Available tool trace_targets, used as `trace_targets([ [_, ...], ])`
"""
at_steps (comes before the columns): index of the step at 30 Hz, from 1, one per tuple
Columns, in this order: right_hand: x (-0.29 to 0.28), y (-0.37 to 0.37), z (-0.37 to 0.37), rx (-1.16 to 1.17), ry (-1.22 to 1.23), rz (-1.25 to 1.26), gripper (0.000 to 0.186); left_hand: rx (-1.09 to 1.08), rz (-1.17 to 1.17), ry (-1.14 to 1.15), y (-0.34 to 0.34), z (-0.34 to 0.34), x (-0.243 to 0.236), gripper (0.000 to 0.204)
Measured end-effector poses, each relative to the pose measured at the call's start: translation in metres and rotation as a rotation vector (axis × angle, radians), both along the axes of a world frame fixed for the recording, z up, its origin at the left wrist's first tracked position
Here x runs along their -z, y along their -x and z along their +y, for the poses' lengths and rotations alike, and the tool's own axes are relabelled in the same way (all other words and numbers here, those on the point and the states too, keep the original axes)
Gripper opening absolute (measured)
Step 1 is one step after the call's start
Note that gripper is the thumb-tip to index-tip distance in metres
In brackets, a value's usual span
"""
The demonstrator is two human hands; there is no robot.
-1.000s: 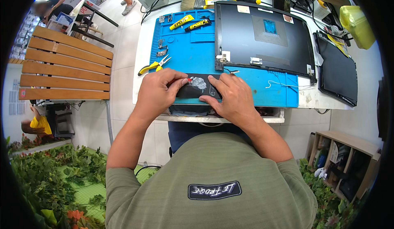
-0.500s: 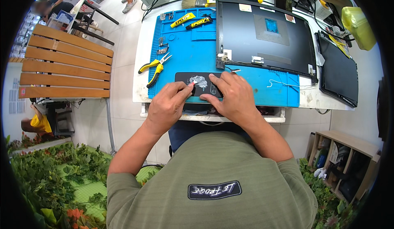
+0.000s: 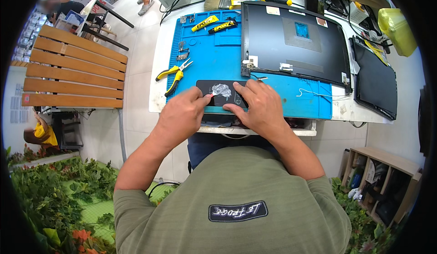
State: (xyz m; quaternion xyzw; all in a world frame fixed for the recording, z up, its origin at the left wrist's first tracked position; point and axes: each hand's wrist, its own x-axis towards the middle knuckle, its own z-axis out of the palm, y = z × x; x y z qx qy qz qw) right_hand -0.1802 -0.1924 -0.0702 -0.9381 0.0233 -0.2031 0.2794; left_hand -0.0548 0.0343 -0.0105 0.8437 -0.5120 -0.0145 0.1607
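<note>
Here at the front edge of the blue mat [image 3: 207,65], the black slab [image 3: 203,87] lies flat on the bench [image 3: 158,100], right in front of the person, presumably to give a level, close surface for the grey paste [image 3: 221,90] heaped on it. The left hand [image 3: 182,112] has its grip pinched around a small red-tipped piece [image 3: 211,95], held low at the paste's edge, a hold that looks chosen for fine control. Across the slab, the right hand [image 3: 257,100] has its grip clamped on the right end, thumb toward the near edge, fingers toward the far one, likely so nothing skids. Pliers [image 3: 178,77] rest just beyond the left hand, probably for easy reach, while two tubes [image 3: 205,23] and a dark panel [image 3: 273,49] sit farther back, leaving elbow room up front.
</note>
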Motion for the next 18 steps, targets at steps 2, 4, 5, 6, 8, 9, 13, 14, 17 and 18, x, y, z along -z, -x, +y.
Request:
trace_targets([
  [2,0.000,0.000,0.000,0.001,0.000,-0.006,0.059,-0.021,0.039,0.145,-0.006,-0.003,-0.008,0.032],
  [4,0.001,0.000,0.000,0.001,-0.002,-0.010,0.059,-0.101,0.199,0.243,-0.007,-0.007,-0.007,0.025],
  [5,0.001,0.001,0.000,-0.001,-0.003,-0.010,0.060,-0.144,0.298,0.271,-0.006,-0.009,-0.005,0.023],
  [6,0.001,0.001,-0.001,-0.003,-0.004,-0.010,0.060,-0.187,0.396,0.298,-0.006,-0.010,-0.003,0.021],
  [8,0.001,0.001,-0.001,-0.008,-0.004,-0.005,0.060,-0.216,0.350,0.308,0.001,-0.011,0.010,0.018],
  [9,0.000,0.001,0.000,-0.011,-0.003,0.001,0.060,-0.231,0.327,0.313,0.004,-0.010,0.016,0.016],
  [13,0.003,0.001,-0.001,-0.006,-0.001,0.001,0.060,-0.153,0.042,0.168,0.012,-0.007,0.026,0.017],
  [14,0.003,0.001,-0.001,-0.009,-0.004,-0.002,0.060,-0.135,-0.005,0.119,0.014,-0.006,0.025,0.017],
  [17,0.003,0.001,-0.001,-0.013,-0.005,-0.007,0.060,-0.092,-0.025,0.033,0.011,-0.004,0.022,0.018],
  [18,0.002,0.000,-0.001,-0.012,-0.002,-0.006,0.060,-0.079,-0.011,0.015,0.008,-0.003,0.021,0.019],
])
